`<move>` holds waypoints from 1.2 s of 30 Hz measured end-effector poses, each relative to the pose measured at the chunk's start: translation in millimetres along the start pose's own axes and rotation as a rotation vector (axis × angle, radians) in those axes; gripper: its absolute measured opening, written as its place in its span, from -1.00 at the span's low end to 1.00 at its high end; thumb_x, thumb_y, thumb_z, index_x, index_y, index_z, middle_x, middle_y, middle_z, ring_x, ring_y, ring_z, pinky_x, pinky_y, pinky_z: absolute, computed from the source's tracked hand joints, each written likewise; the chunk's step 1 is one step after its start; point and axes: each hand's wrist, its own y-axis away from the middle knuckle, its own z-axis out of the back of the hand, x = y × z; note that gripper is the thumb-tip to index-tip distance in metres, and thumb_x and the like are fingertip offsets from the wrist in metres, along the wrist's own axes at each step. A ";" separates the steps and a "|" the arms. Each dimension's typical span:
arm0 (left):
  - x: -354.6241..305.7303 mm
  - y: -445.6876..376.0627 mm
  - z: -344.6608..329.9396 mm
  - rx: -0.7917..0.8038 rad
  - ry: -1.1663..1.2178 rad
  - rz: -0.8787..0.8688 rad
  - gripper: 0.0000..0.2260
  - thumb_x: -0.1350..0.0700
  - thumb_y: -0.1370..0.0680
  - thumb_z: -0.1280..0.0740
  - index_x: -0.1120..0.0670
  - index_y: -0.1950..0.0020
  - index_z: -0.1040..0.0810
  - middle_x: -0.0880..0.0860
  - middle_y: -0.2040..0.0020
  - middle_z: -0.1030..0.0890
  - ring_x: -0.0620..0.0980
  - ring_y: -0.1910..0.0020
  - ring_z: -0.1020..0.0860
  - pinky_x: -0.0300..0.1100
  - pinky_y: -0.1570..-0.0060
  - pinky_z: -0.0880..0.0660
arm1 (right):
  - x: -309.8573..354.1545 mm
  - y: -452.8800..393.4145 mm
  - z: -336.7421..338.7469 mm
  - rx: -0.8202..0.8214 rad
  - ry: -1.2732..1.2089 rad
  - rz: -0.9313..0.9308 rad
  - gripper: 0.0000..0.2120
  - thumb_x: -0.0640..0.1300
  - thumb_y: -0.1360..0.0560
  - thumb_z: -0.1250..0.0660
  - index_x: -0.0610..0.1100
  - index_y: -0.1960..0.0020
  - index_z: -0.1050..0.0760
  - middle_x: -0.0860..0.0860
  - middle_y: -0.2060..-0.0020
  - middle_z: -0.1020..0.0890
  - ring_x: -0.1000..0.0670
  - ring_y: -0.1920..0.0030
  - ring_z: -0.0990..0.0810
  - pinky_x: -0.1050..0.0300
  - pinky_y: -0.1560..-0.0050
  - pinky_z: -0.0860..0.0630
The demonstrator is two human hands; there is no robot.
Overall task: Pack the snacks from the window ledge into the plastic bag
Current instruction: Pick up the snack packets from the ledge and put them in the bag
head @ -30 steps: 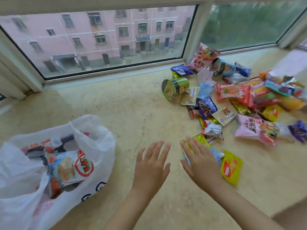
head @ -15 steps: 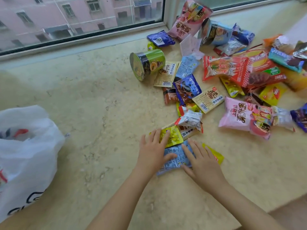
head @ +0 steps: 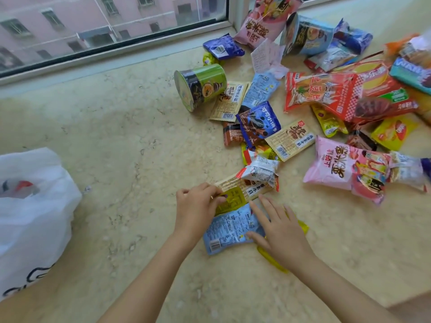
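Crinkly packets lie heaped on the window ledge point(head: 116, 127), and the left hand point(head: 194, 209) pinches the edge of a yellow packet point(head: 229, 201), fingers closed on it, likely to lift it. The right hand point(head: 283, 231) lies flat with fingers spread on a blue packet point(head: 229, 229), probably steadying it (or gathering both at once). Well apart at the left sits the plastic bag point(head: 32, 220), mouth up for dropping in.

beige marble window ledge point(head: 130, 141); white plastic bag point(head: 30, 220) at its left edge; colourful heap of snack packets point(head: 326, 108) and tipped green cup point(head: 200, 86) toward the right.
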 end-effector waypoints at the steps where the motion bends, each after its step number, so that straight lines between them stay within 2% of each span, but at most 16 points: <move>1: -2.1 2.9 2.0 -0.012 0.008 -0.029 -0.91 -0.09 -0.50 -0.35 -0.12 0.08 -0.61 -0.20 0.10 -0.61 -0.19 0.14 -0.53 -0.19 0.10 -0.07 | -2.4 0.5 1.1 -0.006 -0.006 -0.006 -0.34 0.32 -0.48 -0.03 -0.05 -0.42 -0.39 -0.11 -0.38 -0.44 -0.06 -0.38 -0.31 -0.14 -0.28 -0.25; 3: -10.5 10.2 7.3 -0.029 -0.017 -0.108 -0.87 -0.11 -0.49 -0.28 -0.14 0.12 -0.60 -0.21 0.15 -0.60 -0.22 0.19 -0.52 -0.18 0.15 -0.07 | -8.9 3.0 3.1 -0.009 -0.014 -0.024 -0.33 0.32 -0.47 -0.05 -0.05 -0.41 -0.39 -0.13 -0.38 -0.44 -0.08 -0.38 -0.32 -0.16 -0.29 -0.22; 5: -18.4 19.2 8.5 0.038 -0.022 -0.131 -0.80 -0.16 -0.50 -0.22 -0.14 0.14 -0.60 -0.19 0.19 -0.59 -0.23 0.20 -0.51 -0.18 0.16 -0.07 | -16.3 7.2 4.6 0.000 -0.020 -0.041 -0.33 0.33 -0.44 -0.06 -0.06 -0.39 -0.41 -0.14 -0.35 -0.46 -0.12 -0.36 -0.41 -0.16 -0.28 -0.23; 8: -20.6 32.3 -5.3 0.153 -0.088 -0.134 -0.83 -0.13 -0.50 -0.26 -0.12 0.15 -0.60 -0.15 0.21 -0.58 -0.18 0.18 -0.53 -0.16 0.18 -0.05 | -25.4 14.9 2.3 0.041 -0.008 -0.051 -0.29 0.35 -0.41 -0.05 -0.07 -0.37 -0.44 -0.15 -0.35 -0.47 -0.14 -0.33 -0.46 -0.17 -0.27 -0.23; 10: -20.1 40.1 -17.4 0.121 -0.176 -0.149 -0.84 -0.12 -0.48 -0.26 -0.11 0.17 -0.60 -0.14 0.24 -0.57 -0.11 0.22 -0.56 -0.14 0.19 -0.10 | -30.2 20.5 -0.7 0.061 -0.018 -0.051 -0.28 0.36 -0.41 -0.06 -0.07 -0.37 -0.43 -0.13 -0.37 -0.44 -0.13 -0.35 -0.43 -0.18 -0.28 -0.22; 12: -20.0 48.7 -29.6 0.017 -0.258 -0.187 -0.79 -0.09 -0.50 -0.21 -0.09 0.02 -0.59 -0.13 0.12 -0.59 -0.05 0.16 -0.58 -0.12 0.10 -0.23 | -33.3 26.2 -2.0 0.065 -0.038 -0.052 -0.29 0.37 -0.41 -0.06 -0.06 -0.38 -0.40 -0.11 -0.39 -0.42 -0.10 -0.37 -0.37 -0.17 -0.30 -0.19; 14: -23.9 56.2 -36.7 -0.068 -0.296 -0.271 -0.73 -0.03 -0.54 -0.21 -0.04 -0.20 -0.53 -0.06 -0.09 -0.61 -0.03 0.00 -0.57 -0.07 -0.03 -0.34 | -33.9 31.8 -2.7 0.054 -0.046 -0.051 -0.28 0.37 -0.41 -0.07 -0.06 -0.40 -0.37 -0.09 -0.40 -0.40 -0.08 -0.39 -0.31 -0.18 -0.31 -0.19; 16: -26.6 64.9 -37.5 -0.081 -0.318 -0.359 -0.68 -0.06 -0.57 -0.20 -0.04 -0.29 -0.51 -0.01 -0.23 -0.57 -0.02 -0.13 -0.53 0.00 -0.15 -0.36 | -32.4 38.3 -3.4 0.054 -0.048 -0.059 -0.24 0.40 -0.39 -0.07 -0.05 -0.43 -0.34 -0.08 -0.43 -0.37 -0.08 -0.40 -0.30 -0.22 -0.30 -0.19; 19: -19.4 71.5 -41.1 0.073 -0.414 -0.319 -0.49 -0.24 -0.54 -0.10 -0.03 -0.37 -0.47 0.06 -0.37 -0.49 0.03 -0.27 -0.49 0.10 -0.22 -0.34 | -31.0 47.3 -5.0 0.081 -0.061 -0.095 -0.11 0.48 -0.29 -0.11 -0.01 -0.47 -0.28 -0.07 -0.46 -0.32 -0.11 -0.42 -0.32 -0.31 -0.30 -0.25; 23: -11.1 65.7 -41.5 0.222 -0.455 -0.252 -0.38 -0.35 -0.54 0.06 -0.03 -0.42 -0.40 0.13 -0.35 -0.50 0.09 -0.19 -0.56 0.13 -0.15 -0.47 | -30.7 53.4 -3.6 0.109 -0.079 -0.126 0.07 0.55 -0.13 -0.18 0.04 -0.52 -0.18 -0.06 -0.49 -0.26 -0.09 -0.47 -0.23 -0.38 -0.28 -0.29; 26: -8.7 61.4 -40.2 0.178 -0.478 -0.323 -0.31 -0.39 -0.40 -0.12 -0.02 -0.40 -0.34 0.12 -0.27 -0.56 0.06 -0.12 -0.60 0.09 -0.07 -0.52 | -25.8 54.2 -2.8 0.117 -0.096 -0.134 0.10 0.53 -0.09 -0.21 0.03 -0.52 -0.18 -0.09 -0.49 -0.26 -0.12 -0.46 -0.24 -0.36 -0.26 -0.32; 30: -11.9 59.2 -37.0 0.119 -0.449 -0.333 -0.11 -0.33 -0.11 -0.52 -0.02 -0.35 -0.39 0.06 -0.04 -0.64 0.05 0.06 -0.63 0.07 0.02 -0.55 | -17.0 52.0 -4.0 0.076 -0.107 -0.130 -0.01 0.39 -0.10 -0.25 -0.01 -0.46 -0.30 -0.15 -0.41 -0.36 -0.18 -0.36 -0.36 -0.24 -0.16 -0.45; 33: -17.7 61.6 -36.8 0.103 -0.477 -0.277 -0.15 -0.28 -0.04 -0.58 0.05 -0.25 -0.54 0.02 0.06 -0.62 0.04 0.14 -0.61 0.03 0.07 -0.52 | -12.9 51.3 -3.2 0.043 -0.102 -0.137 -0.06 0.30 -0.09 -0.22 -0.02 -0.43 -0.33 -0.14 -0.29 -0.45 -0.21 -0.20 -0.50 -0.21 -0.09 -0.48; 36: -25.1 64.4 -37.9 0.092 -0.509 -0.207 -0.23 -0.25 0.00 -0.59 0.09 -0.10 -0.61 0.00 0.13 -0.59 0.02 0.21 -0.57 -0.04 0.03 -0.35 | -9.8 52.3 -3.3 0.041 -0.071 -0.162 -0.06 0.29 -0.08 -0.22 -0.02 -0.43 -0.33 -0.13 -0.26 -0.49 -0.18 -0.16 -0.51 -0.23 -0.05 -0.49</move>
